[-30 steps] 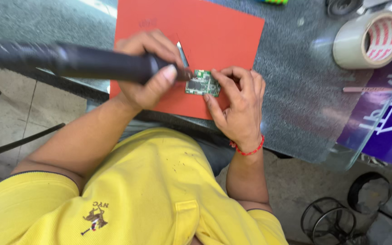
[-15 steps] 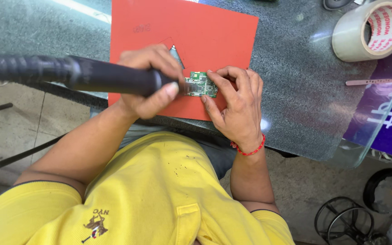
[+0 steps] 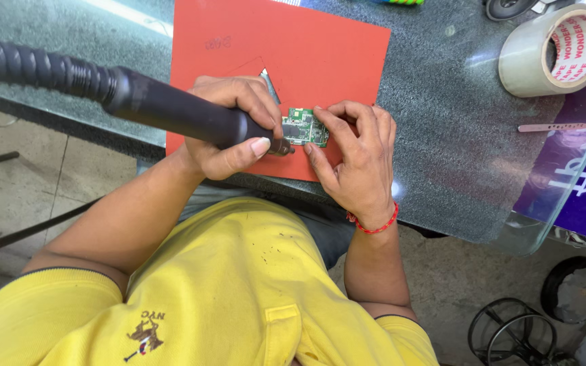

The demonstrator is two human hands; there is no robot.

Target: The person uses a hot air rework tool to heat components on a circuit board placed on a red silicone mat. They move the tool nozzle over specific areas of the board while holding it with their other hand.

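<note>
Closest in, the left hand (image 3: 228, 132) is wrapping tight around a black hot-air wand (image 3: 171, 112), its long axis running from upper left down to the right, nozzle tip sitting at the left edge of the small green circuit board (image 3: 304, 127). The right hand (image 3: 354, 159) is pinching that board from its right side, fingers narrow, pinning it on the red mat (image 3: 320, 54). Beyond, a roll of tape (image 3: 554, 51) is lying on the glass table (image 3: 456, 156).

Left hand (image 3: 228, 129): fist closed in a full wrap, thumb laid along the near side, forearm bare and running in from the near left. Right hand (image 3: 354, 159): fingers curled, fingertips (image 3: 320, 116) pinching leftward, wrist bent, forearm coming from near right.
</note>
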